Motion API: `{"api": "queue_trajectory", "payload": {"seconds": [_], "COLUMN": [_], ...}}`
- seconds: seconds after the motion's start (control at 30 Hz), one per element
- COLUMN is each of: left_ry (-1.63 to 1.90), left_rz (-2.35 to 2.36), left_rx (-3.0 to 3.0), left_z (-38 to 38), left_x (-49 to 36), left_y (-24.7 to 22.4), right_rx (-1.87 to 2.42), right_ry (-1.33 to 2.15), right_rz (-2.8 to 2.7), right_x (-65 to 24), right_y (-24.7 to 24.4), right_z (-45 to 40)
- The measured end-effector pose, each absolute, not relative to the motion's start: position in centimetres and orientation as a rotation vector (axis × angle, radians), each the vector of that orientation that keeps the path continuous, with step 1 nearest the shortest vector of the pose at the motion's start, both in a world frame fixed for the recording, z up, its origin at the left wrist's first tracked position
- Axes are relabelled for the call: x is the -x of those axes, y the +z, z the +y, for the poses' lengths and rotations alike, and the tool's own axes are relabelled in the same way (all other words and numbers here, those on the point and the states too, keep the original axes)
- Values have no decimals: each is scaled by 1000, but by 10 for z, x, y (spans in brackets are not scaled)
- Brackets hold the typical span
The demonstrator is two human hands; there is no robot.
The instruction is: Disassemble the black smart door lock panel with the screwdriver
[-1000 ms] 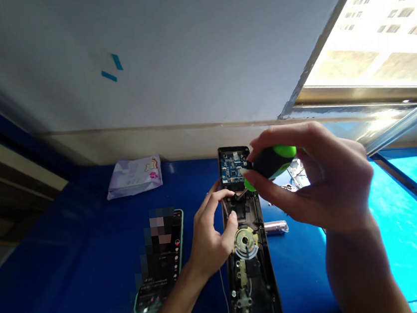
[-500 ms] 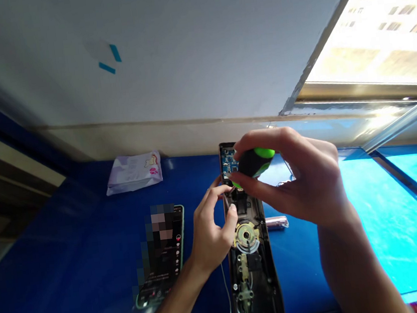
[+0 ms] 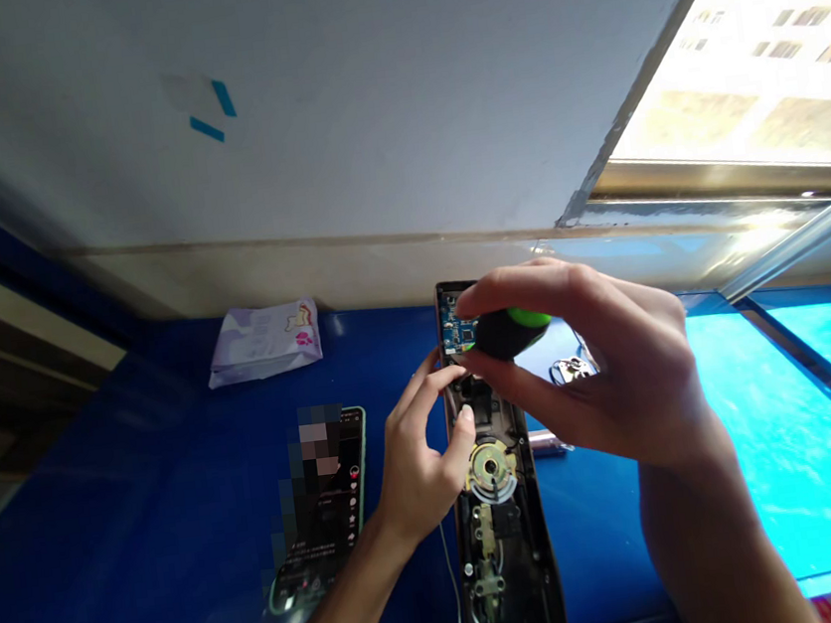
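A long black device housing (image 3: 519,560) lies open, with a blue circuit board (image 3: 449,320) at its far end and a round speaker-like part (image 3: 491,467) at its middle. My right hand (image 3: 601,360) grips the black and green handle of a screwdriver (image 3: 506,335) between thumb and fingers, tilted over the circuit board's near end. The screwdriver's tip is hidden. My left hand (image 3: 424,461) holds the housing's left edge, its thumb and index fingertip reaching inside just below the board. A thin white cable (image 3: 457,597) hangs along the housing's left side.
A phone (image 3: 325,507) with a lit screen lies on the blue table (image 3: 159,501) at left. Behind it is a white and purple packet (image 3: 265,342) near the wall. Right of the housing are a shiny pinkish item (image 3: 550,442) and a small metallic part (image 3: 572,369), partly covered by my right hand.
My right hand and the screwdriver have shifted slightly right, uncovering more of the circuit board and the small metallic part. My left hand stays nearly where it was.
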State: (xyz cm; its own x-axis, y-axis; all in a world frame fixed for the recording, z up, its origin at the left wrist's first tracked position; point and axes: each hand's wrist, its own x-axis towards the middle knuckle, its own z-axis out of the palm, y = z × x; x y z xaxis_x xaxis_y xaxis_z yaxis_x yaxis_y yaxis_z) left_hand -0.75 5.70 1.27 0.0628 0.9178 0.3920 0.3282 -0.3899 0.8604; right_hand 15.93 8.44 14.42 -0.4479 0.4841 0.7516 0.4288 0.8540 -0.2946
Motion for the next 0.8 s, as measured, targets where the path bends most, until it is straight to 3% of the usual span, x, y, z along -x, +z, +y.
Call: {"api": "queue_trajectory", "payload": {"seconds": [0.8], "left_ry": [1332], "left_rz": [1238], "left_rx": [-1795], "left_z": [58], "left_x": [9], "left_y": [13], "right_rx": [696], "right_ry": [10], "right_rz": [-2075], "right_x": [-159], "right_y": [145], "right_z": [85]}}
